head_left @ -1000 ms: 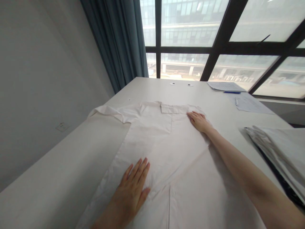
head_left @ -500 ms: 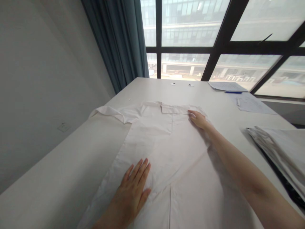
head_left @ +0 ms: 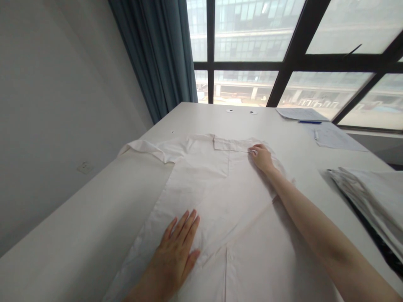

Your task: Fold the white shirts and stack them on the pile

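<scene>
A white coat (head_left: 214, 197) lies spread over the white table, its collar-like band (head_left: 231, 145) at the far end and one sleeve (head_left: 147, 147) stretched out to the left. Flat on the cloth in the near left part rests my left hand (head_left: 176, 247), fingers extended and holding nothing. My right hand (head_left: 262, 157) reaches to the far right end of the band, fingers curled and pinched on the coat's edge there. The right forearm covers part of the coat's right side, so the other sleeve is mostly hidden.
White folded cloth (head_left: 371, 188) lies on something black at the table's right. Papers (head_left: 302, 114), a blue pen (head_left: 310, 122) and a small white object (head_left: 316, 134) are at the back right. A dark curtain (head_left: 163, 58) and windows stand behind the table (head_left: 103, 201).
My right hand has turned slightly, its fingers now more curled at the band's edge, and the fabric beside it has shifted a little to the right. My left hand stays in place.
</scene>
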The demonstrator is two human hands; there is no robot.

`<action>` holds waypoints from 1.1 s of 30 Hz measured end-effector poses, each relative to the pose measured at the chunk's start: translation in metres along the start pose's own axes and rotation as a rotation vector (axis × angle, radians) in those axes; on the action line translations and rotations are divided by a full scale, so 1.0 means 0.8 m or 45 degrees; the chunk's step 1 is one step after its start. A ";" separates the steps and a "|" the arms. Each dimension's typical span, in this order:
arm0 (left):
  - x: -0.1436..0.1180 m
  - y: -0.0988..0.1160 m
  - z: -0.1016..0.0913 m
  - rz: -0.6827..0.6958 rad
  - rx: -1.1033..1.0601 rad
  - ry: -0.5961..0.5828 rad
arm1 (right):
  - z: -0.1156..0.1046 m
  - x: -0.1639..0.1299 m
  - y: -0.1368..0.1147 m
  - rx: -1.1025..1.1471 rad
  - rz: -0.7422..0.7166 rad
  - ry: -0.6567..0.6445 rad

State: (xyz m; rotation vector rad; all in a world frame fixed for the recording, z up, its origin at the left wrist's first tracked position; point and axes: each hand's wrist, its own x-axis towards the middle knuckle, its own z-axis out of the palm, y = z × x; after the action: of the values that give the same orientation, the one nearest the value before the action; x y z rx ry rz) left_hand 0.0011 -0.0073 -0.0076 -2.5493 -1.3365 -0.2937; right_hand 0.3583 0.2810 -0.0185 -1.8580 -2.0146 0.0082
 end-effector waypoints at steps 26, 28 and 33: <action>0.093 -0.143 -0.003 -1.277 -1.811 0.451 | -0.048 -0.165 0.003 -0.260 -0.238 -0.144; 0.132 -0.186 -0.001 -1.559 -1.809 0.654 | -0.046 -0.168 0.002 -0.264 -0.234 -0.118; 0.195 -0.271 -0.006 -1.690 -1.649 0.776 | -0.044 -0.167 -0.001 -0.264 -0.233 -0.105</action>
State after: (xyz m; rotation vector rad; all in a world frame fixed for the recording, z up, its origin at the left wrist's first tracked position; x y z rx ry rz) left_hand -0.0909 0.2311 0.0689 -1.1266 -2.7231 -2.4860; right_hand 0.3726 0.1437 -0.0234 -1.8111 -2.3127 -0.1844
